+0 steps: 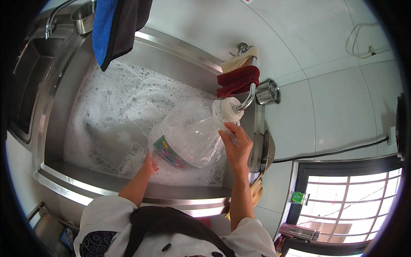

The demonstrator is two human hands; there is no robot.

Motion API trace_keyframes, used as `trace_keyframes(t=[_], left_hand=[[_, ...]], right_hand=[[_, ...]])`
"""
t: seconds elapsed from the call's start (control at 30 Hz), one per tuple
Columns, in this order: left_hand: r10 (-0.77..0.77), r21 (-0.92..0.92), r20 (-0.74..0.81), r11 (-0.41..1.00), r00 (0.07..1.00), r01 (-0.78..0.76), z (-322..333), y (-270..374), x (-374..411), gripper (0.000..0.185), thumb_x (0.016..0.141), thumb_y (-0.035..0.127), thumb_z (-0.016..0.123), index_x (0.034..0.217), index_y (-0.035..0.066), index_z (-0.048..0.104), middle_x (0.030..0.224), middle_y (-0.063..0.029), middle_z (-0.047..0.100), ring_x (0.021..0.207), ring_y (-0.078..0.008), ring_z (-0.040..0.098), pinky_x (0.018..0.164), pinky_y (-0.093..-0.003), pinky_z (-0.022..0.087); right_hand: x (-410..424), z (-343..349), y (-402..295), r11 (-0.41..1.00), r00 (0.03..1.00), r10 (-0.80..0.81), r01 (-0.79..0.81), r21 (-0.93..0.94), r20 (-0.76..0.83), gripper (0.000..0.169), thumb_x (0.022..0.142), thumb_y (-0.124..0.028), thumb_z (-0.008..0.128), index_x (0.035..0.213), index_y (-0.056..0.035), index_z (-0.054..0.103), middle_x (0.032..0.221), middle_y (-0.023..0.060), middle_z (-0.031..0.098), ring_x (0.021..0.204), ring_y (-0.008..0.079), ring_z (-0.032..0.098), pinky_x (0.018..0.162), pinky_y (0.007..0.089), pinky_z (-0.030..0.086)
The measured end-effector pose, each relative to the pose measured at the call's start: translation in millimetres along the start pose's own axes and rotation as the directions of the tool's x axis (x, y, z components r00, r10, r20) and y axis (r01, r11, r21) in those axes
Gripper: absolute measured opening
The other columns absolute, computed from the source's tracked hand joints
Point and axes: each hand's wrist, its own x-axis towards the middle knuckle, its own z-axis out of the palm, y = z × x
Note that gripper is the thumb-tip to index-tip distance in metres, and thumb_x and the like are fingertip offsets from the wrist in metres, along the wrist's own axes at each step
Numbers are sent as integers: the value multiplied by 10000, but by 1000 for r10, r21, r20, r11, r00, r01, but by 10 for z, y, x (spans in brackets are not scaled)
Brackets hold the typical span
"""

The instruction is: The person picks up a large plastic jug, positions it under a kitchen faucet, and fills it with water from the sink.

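A large clear plastic jug [192,128] lies tilted over the foamy water of a stainless steel sink, its labelled base toward the left. The white neck [224,109] sits at the spout of a chrome tap [250,96], whose end goes into the mouth. My right hand [238,144] grips the pale carrying handle just below that neck. Beside the lower left of the base is my left hand [150,166], fingers slightly spread against or very near the plastic; how firmly it bears the jug is not visible. White suds [122,90] cover much of the water.
Red cloth [239,80] and cream cloth [240,60] hang over the tap pipe. A steel cup [269,92] is by the wall. Blue and grey towels [120,32] hang overhead. A second basin [32,83] adjoins on the left. A wire strainer [268,147] stands at the right rim.
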Motion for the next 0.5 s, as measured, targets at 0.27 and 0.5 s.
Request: trace_keyframes(t=[0.27,0.5], left_hand=[[10,17,4,1000,1000,-10,-2,11,-21,841,777,689,381,1356,88,277,1390,-178,289,1258,-367,279,966,-562,270],[27,40,36,999,999,-29,-14,-5,-117,874,759,689,420,1365,83,255,1403,-169,269,1263,-362,272,968,-566,263]], right_hand=[[-19,10,-18,997,998,65,-66,38,27,256,708,-23,708,950,-11,626,807,82,635,702,133,595,620,236,466],[-31,26,-6,1000,1000,9,-10,15,21,253,718,8,688,957,-7,605,800,112,623,654,185,612,561,255,485]])
